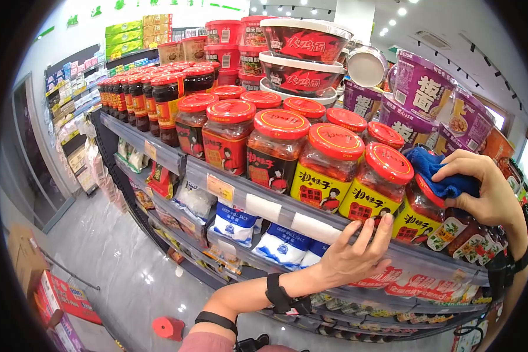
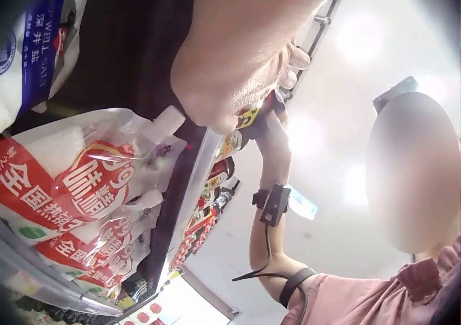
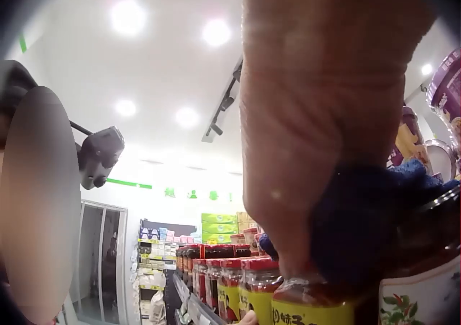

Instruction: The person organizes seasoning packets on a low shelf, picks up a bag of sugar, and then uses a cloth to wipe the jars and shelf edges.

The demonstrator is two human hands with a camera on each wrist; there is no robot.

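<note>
My right hand (image 1: 488, 179) grips a blue cloth (image 1: 431, 170) over the red lid of a yellow-labelled jar (image 1: 418, 216) at the shelf's front edge. In the right wrist view the cloth (image 3: 360, 224) bunches under the palm and hides most of that lid. My left hand (image 1: 353, 253) is at the shelf edge, fingers extended, their tips at the bottom of the neighbouring yellow-labelled jar (image 1: 374, 193). Its palm (image 2: 230, 80) is seen from below in the left wrist view.
Red-lidded jars (image 1: 281, 146) stand in close rows to the left, with dark sauce bottles (image 1: 136, 102) beyond. Behind are noodle bowls (image 1: 305, 44) and purple tubs (image 1: 419, 88). Salt bags (image 1: 281, 243) lie on the shelf below. A red stool-like object (image 1: 168, 328) is on the floor.
</note>
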